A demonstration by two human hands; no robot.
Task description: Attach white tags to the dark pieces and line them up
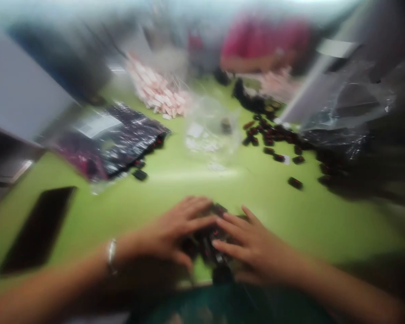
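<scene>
Near the front edge of the green table, several small black pieces [207, 243] lie in a heap between my hands. My left hand [180, 227], with a bracelet at the wrist, rests over the heap's left side, its fingers spread. From the right, my right hand [246, 245] reaches over the same heap with its fingers apart and touches the pieces. Both hands are somewhat blurred, and the palms and whatever lies under them are hidden.
A dark flat object [40, 229] lies at the left. Behind it is a plastic bag of dark pieces [121, 139]. Pale pink pieces [162, 96], a clear bag with white bits [205, 135] and scattered black pieces [273, 135] lie farther back. Across the table, a person's pink sleeve [263, 42] shows.
</scene>
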